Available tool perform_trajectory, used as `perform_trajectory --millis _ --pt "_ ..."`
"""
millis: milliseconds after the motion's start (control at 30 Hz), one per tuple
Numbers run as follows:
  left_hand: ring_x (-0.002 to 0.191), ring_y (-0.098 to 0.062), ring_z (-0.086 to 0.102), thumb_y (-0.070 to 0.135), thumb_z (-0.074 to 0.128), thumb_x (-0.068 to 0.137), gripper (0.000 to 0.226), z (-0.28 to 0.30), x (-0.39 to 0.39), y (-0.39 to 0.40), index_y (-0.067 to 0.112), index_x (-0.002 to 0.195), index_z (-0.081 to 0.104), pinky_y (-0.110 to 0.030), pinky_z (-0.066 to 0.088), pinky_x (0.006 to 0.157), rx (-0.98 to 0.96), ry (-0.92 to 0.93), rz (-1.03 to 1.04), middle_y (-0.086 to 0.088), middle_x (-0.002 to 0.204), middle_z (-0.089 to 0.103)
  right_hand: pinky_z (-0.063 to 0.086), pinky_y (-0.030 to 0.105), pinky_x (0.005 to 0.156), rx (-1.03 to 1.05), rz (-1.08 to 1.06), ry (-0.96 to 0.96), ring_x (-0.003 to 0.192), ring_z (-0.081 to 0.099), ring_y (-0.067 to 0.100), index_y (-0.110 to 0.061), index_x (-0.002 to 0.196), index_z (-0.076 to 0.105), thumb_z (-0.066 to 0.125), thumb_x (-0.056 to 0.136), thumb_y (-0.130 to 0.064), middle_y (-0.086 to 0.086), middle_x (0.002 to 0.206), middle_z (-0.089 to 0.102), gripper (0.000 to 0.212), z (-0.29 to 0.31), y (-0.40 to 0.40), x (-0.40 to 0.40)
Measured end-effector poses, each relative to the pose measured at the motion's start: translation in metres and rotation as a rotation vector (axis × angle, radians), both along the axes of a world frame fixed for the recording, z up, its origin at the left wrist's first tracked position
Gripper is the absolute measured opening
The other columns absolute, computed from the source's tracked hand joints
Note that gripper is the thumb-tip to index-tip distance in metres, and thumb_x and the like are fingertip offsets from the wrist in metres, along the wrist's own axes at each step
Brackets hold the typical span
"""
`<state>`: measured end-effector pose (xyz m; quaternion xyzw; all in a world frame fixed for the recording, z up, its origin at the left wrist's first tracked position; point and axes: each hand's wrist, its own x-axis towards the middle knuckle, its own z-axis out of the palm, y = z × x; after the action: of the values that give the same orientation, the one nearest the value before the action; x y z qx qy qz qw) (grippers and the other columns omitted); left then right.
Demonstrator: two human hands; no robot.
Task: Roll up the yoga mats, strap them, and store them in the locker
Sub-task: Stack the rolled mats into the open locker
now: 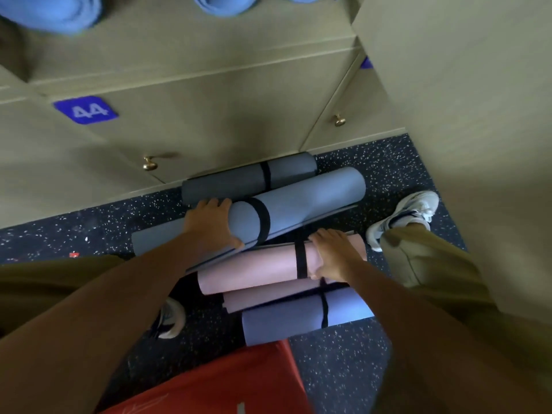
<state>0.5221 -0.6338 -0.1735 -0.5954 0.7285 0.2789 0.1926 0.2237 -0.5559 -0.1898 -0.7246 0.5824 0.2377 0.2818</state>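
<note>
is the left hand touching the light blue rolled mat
Touching. The head view shows the left hand wrapped over the near end of the light blue rolled mat, fingers curled on top and thumb pressed underneath.

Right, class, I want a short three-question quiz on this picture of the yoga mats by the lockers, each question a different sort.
1. True or false: the left hand grips the pink mat.
2. Which mat lies nearest the locker doors? A) grey mat B) light blue mat C) purple mat
3. Fill in: the number plate on the locker reads ___.

Key: 1 false, it grips the light blue mat; the right hand holds the pink one. 2 A. 3 44.
</note>
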Motion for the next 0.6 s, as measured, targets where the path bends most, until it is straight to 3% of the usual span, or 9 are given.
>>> perform_trajectory --millis 100,233,367,467,600 --pt "0.136 -0.033 0.044 0.076 0.077 0.059 0.114 0.032 0.018 0.005 0.026 0.151 0.033 -0.052 0.048 0.103 -0.017 -0.004 0.015 -0.006 0.149 0.046 0.024 0.039 0.120 -0.046 -0.036 -0.012 0.138 0.040 0.027 -0.017 0.150 0.037 0.085 0.075 -0.048 0.004 0.145 0.043 0.094 0.030 0.018 -0.005" --pt "0.123 -0.027 0.056 0.088 0.070 0.043 0.123 0.076 0.050 0.020 0.028 0.146 0.041 -0.048 0.052 0.099 -0.039 0.035 0.061 -0.003 0.140 0.056 0.027 0.038 0.119 -0.105 -0.071 -0.067 0.136 0.041 0.025 -0.017 0.149 0.039 0.086 0.074 -0.045 0.002 0.144 0.045 0.093 0.065 0.046 -0.010" --pt "0.120 -0.027 0.060 0.081 0.068 0.053 0.111 0.132 0.080 0.044 0.028 0.147 0.042 -0.044 0.053 0.098 -0.103 0.063 0.124 -0.003 0.137 0.060 0.032 0.036 0.112 -0.151 -0.083 -0.124 0.129 0.045 0.025 -0.020 0.143 0.045 0.087 0.072 -0.039 0.001 0.139 0.047 0.084 0.094 0.066 -0.014" --pt "0.121 -0.028 0.059 0.073 0.081 0.060 0.106 0.163 0.107 0.066 0.024 0.146 0.044 -0.043 0.051 0.098 -0.155 0.137 0.181 -0.005 0.138 0.060 0.038 0.035 0.109 -0.178 -0.137 -0.152 0.127 0.049 0.024 -0.023 0.143 0.046 0.087 0.067 -0.045 0.001 0.140 0.049 0.088 0.112 0.073 -0.015" --pt "0.120 -0.029 0.059 0.072 0.087 0.055 0.109 0.191 0.142 0.099 0.026 0.145 0.046 -0.044 0.050 0.097 -0.264 0.223 0.280 -0.006 0.139 0.060 0.039 0.038 0.110 -0.213 -0.230 -0.263 0.131 0.046 0.026 -0.020 0.146 0.045 0.089 0.066 -0.043 0.004 0.144 0.048 0.095 0.139 0.090 -0.017"
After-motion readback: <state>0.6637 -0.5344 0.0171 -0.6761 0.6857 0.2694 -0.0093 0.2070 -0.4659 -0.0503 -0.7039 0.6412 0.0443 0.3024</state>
